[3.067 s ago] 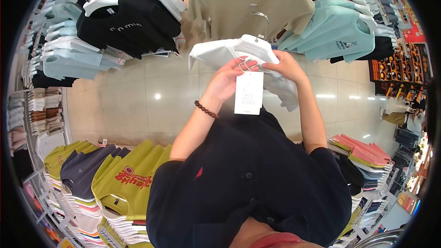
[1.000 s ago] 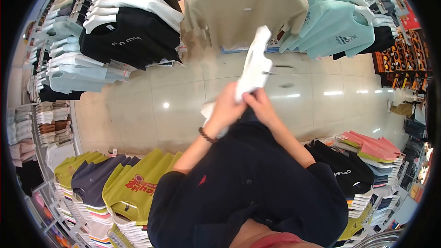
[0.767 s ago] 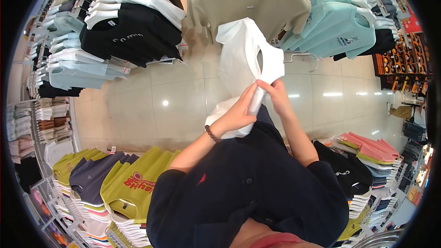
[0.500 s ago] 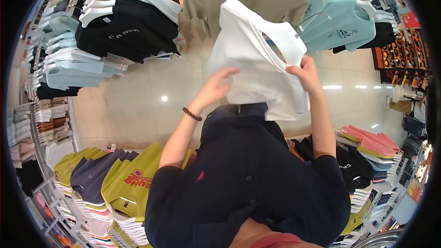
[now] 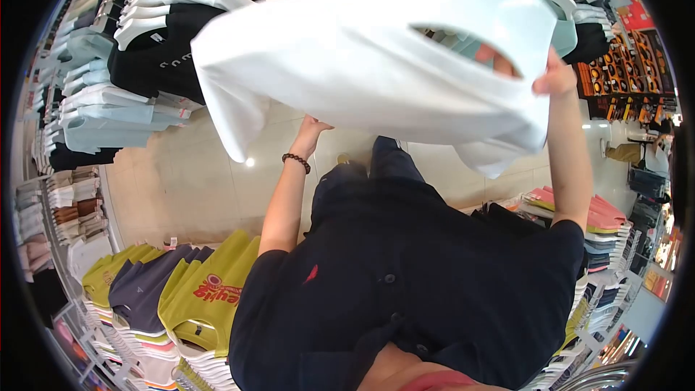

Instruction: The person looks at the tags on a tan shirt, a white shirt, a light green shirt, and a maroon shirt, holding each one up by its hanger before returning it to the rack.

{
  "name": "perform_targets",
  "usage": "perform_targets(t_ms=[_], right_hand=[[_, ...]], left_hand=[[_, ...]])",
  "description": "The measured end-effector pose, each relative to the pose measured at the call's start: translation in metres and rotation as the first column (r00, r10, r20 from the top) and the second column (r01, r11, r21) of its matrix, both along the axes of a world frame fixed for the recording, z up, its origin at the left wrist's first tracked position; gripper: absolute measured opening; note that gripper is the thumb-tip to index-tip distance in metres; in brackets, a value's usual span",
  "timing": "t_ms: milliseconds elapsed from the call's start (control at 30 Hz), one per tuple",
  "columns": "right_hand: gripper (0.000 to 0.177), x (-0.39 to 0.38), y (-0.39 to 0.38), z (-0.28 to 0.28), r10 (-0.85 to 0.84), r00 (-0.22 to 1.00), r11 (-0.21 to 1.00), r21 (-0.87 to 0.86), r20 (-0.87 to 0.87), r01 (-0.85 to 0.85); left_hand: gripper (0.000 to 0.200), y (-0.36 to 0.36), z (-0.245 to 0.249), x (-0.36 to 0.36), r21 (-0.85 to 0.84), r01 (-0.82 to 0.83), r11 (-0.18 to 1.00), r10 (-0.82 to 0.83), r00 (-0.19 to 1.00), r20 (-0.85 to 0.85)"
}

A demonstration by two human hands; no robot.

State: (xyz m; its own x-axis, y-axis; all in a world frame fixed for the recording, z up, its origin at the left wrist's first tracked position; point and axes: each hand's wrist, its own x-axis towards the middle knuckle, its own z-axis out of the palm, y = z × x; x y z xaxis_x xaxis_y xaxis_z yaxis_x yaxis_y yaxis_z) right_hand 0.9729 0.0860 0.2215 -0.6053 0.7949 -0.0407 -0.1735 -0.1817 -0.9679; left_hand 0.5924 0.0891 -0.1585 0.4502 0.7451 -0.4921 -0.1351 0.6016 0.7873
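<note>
I hold a white T-shirt (image 5: 362, 58) up in front of me, spread wide across the top of the view. My right hand (image 5: 554, 78) is raised high and grips the shirt's right end, next to its neck opening. My left hand (image 5: 311, 129), with a bead bracelet on the wrist, reaches up to the shirt's lower edge near the middle. Its fingers are hidden behind the fabric. A sleeve hangs loose at the shirt's left side. My dark navy shirt fills the lower middle of the view.
Racks of hanging shirts ring me: black and white ones (image 5: 156, 43) at the upper left, yellow-green and navy ones (image 5: 203, 282) at the lower left, pink ones (image 5: 604, 213) at the right. A beige tiled floor (image 5: 181, 174) lies ahead. Another person (image 5: 626, 152) stands far right.
The price tag was let go and the shirt turned over. My right hand has lifted it much higher and it now spreads wide; my left hand has gone behind its lower edge.
</note>
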Motion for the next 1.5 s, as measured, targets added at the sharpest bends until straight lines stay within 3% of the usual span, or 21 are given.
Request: perform_targets(t_ms=[33, 100, 133, 167, 200, 267, 300, 333, 400, 433, 467, 533, 633, 767, 1067, 1200, 1267, 1333, 1367, 1433, 1500], right_hand=[[0.086, 0.002, 0.010, 0.007, -0.037, 0.999, 0.999, 0.033, 0.030, 0.036], [0.076, 0.006, 0.032, 0.007, -0.046, 0.998, 0.985, 0.168, 0.053, 0.036], [0.084, 0.007, 0.033, 0.004, -0.181, 0.981, 0.980, 0.097, 0.067, 0.175], [0.084, 0.005, 0.033, -0.001, -0.199, 0.978, 0.978, 0.083, 0.062, 0.193], [0.085, -0.005, 0.032, -0.001, -0.216, 0.974, 0.975, 0.067, 0.062, 0.212], [0.085, -0.003, 0.035, -0.008, -0.103, 0.983, 0.994, 0.054, 0.150, 0.096], [0.084, -0.034, 0.018, 0.000, -0.248, 0.960, 0.968, 0.071, 0.129, 0.240], [0.084, -0.029, 0.021, -0.006, -0.246, 0.961, 0.969, 0.063, 0.128, 0.239], [0.083, -0.014, 0.029, -0.018, 0.011, 0.981, 0.999, 0.029, 0.196, -0.017], [0.082, -0.026, 0.024, -0.016, -0.010, 0.985, 1.000, 0.031, 0.171, 0.005], [0.082, -0.023, 0.026, -0.019, -0.010, 0.985, 1.000, 0.027, 0.169, 0.005], [0.082, -0.014, 0.032, -0.026, -0.014, 0.996, 0.998, 0.061, 0.091, 0.009], [0.079, -0.015, 0.031, -0.033, -0.196, 0.977, 0.979, 0.066, 0.087, 0.191], [0.074, 0.021, 0.046, -0.071, -0.260, 0.960, 0.962, -0.060, 0.103, 0.267], [0.072, 0.032, 0.041, -0.107, -0.214, 0.971, 0.967, -0.116, 0.104, 0.225], [0.070, 0.025, 0.041, -0.114, -0.160, 0.983, 0.974, -0.148, 0.094, 0.173], [0.064, 0.018, 0.036, -0.128, -0.170, 0.985, 0.952, -0.258, 0.002, 0.165], [0.062, 0.004, 0.030, -0.143, -0.212, 0.976, 0.928, -0.322, -0.048, 0.186], [0.062, -0.006, 0.025, -0.150, -0.229, 0.972, 0.912, -0.362, -0.055, 0.195], [0.061, -0.029, 0.014, -0.181, -0.259, 0.966, 0.872, -0.433, -0.011, 0.229], [0.059, -0.064, -0.004, -0.217, -0.354, 0.935, 0.766, -0.567, 0.022, 0.303]], left_hand=[[0.085, -0.003, -0.003, 0.004, -0.004, 0.005, 1.000, -0.005, 1.000, 0.000], [0.080, -0.003, -0.010, 0.010, 0.082, 0.117, 0.990, -0.086, 0.946, -0.312], [0.080, -0.001, -0.015, 0.010, 0.080, 0.125, 0.989, -0.094, 0.944, -0.315], [0.079, 0.003, -0.020, 0.012, 0.250, -0.154, 0.956, 0.228, 0.926, -0.300], [0.078, 0.009, -0.026, 0.015, 0.400, -0.411, 0.819, 0.524, 0.820, -0.229], [0.084, 0.046, -0.041, -0.004, 0.508, -0.651, 0.564, 0.809, 0.559, -0.182], [0.083, 0.053, -0.026, -0.008, 0.624, -0.552, 0.553, 0.806, 0.545, -0.231], [0.082, 0.063, 0.002, -0.013, 0.726, -0.437, 0.530, 0.807, 0.522, -0.276], [0.075, 0.078, 0.029, -0.019, 0.679, -0.336, 0.652, 0.591, 0.787, -0.177], [0.060, 0.081, 0.039, -0.014, 0.513, -0.341, 0.788, 0.421, 0.906, -0.044], [0.044, 0.093, 0.009, -0.023, 0.279, -0.179, 0.943, 0.262, 0.919, -0.296], [0.027, 0.073, 0.031, -0.012, 0.312, 0.012, 0.950, 0.133, 0.888, -0.440], [0.024, 0.038, 0.012, -0.016, 0.395, -0.146, 0.907, 0.268, 0.923, -0.275], [0.020, -0.018, -0.003, -0.049, 0.331, -0.247, 0.911, 0.333, 0.913, -0.237], [0.011, -0.087, 0.019, -0.080, 0.208, -0.384, 0.899, 0.426, 0.876, -0.224], [0.012, -0.092, 0.007, -0.092, 0.217, -0.331, 0.918, 0.387, 0.867, -0.315], [0.014, -0.090, -0.008, -0.091, 0.239, -0.278, 0.930, 0.354, 0.854, -0.382], [0.025, -0.089, -0.005, -0.063, 0.495, -0.223, 0.840, 0.507, 0.648, -0.569], [0.036, -0.089, 0.002, -0.051, 0.455, -0.178, 0.873, 0.428, 0.726, -0.538], [0.037, -0.089, 0.033, -0.010, 0.395, -0.158, 0.905, 0.286, 0.914, -0.289], [0.046, -0.086, 0.065, 0.028, 0.351, 0.024, 0.936, 0.043, 0.982, -0.184]])
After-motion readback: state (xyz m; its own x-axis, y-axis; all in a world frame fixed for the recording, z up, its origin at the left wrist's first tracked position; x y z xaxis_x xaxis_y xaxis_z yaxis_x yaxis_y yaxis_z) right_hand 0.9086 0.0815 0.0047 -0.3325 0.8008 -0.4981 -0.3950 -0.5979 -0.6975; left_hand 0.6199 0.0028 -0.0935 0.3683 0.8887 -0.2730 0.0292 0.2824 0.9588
